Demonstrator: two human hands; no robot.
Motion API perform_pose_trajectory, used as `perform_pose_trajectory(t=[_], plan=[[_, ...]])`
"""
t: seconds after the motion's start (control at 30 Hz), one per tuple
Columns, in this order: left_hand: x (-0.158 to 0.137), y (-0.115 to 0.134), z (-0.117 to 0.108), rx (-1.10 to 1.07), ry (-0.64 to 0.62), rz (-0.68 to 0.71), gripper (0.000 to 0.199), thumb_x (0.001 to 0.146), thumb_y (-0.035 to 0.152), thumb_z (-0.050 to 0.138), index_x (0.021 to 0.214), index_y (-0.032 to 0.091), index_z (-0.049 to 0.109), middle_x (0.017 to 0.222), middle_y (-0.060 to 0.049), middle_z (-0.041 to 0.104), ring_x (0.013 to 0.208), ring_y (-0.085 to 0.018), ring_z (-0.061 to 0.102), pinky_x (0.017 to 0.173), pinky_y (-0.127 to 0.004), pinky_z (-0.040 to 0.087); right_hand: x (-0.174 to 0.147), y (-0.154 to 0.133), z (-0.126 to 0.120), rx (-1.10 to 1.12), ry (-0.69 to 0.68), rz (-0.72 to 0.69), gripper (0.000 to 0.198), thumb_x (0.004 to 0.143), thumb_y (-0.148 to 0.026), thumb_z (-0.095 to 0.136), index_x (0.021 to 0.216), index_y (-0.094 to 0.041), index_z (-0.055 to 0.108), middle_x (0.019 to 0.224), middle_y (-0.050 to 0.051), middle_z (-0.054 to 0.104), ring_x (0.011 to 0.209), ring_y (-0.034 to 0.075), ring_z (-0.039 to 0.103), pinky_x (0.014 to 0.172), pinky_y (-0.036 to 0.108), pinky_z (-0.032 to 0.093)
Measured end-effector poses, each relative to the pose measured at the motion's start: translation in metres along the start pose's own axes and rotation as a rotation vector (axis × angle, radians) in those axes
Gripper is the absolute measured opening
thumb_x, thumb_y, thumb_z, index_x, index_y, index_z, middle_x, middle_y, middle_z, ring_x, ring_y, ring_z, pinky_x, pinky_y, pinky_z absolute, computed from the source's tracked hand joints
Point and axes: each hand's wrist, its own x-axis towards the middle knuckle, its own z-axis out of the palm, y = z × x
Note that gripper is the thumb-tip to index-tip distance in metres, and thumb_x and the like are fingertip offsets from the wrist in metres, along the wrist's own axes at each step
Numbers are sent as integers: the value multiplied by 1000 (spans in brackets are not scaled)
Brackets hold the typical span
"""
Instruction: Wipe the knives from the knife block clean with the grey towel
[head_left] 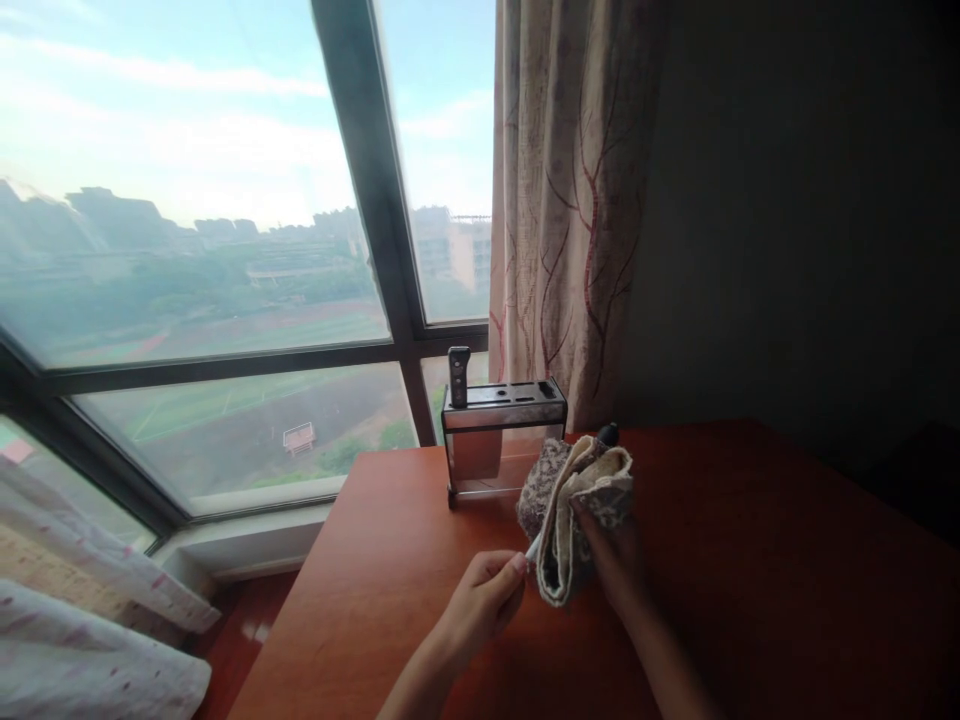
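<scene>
A folded grey-and-cream towel [559, 520] is held above the table, its layers bunched together. My right hand [604, 540] is closed on its right side, with the fingers partly hidden in the folds. My left hand [495, 590] pinches the end of a thin, pale, narrow piece [533, 547] that sticks out from the lower left of the towel. Beyond the towel's upper right edge a black rounded end [608, 434] shows, like a handle. Whether it joins the pale piece is hidden by the cloth.
Behind the towel stands a clear-sided knife block [506, 418] with a black top and slots; one black handle [458, 376] rises from its left end. The reddish-brown table [375, 560] borders a window and a patterned curtain [562, 200]. A dark wall is on the right.
</scene>
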Motion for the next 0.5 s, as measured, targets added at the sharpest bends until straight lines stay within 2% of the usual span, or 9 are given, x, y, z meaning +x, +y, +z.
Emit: perform_pose_trajectory(t=[0.1,0.27,0.4,0.5], plan=[[-1,2,-2,-85,-13,5,46,83,56,50,65,14,56,35,11,28,32,-4,14,35,-22,7,3,-1,-7,-53,-72,-30,36,66,-45,75,88,-18,70,93,11,74,93,32,66,79,41,52],[-3,0,-6,-180,-6,10,42,89,46,48,75,10,65,34,10,28,31,-4,15,35,-21,8,4,-5,-9,65,-139,20,38,63,-42,78,91,-18,70,93,9,74,89,31,67,79,41,52],[-4,3,-10,-247,24,28,41,88,46,49,74,11,64,33,11,27,30,-4,14,35,-20,9,8,-2,-10,320,-40,134,44,59,-35,82,99,-23,68,95,2,74,90,26,67,83,38,52],[-4,5,-12,-226,35,48,42,86,48,51,71,11,64,34,11,27,30,-4,13,34,-20,9,14,6,-17,602,-7,302,34,63,-40,77,94,-27,69,93,-1,74,92,25,67,85,41,53]])
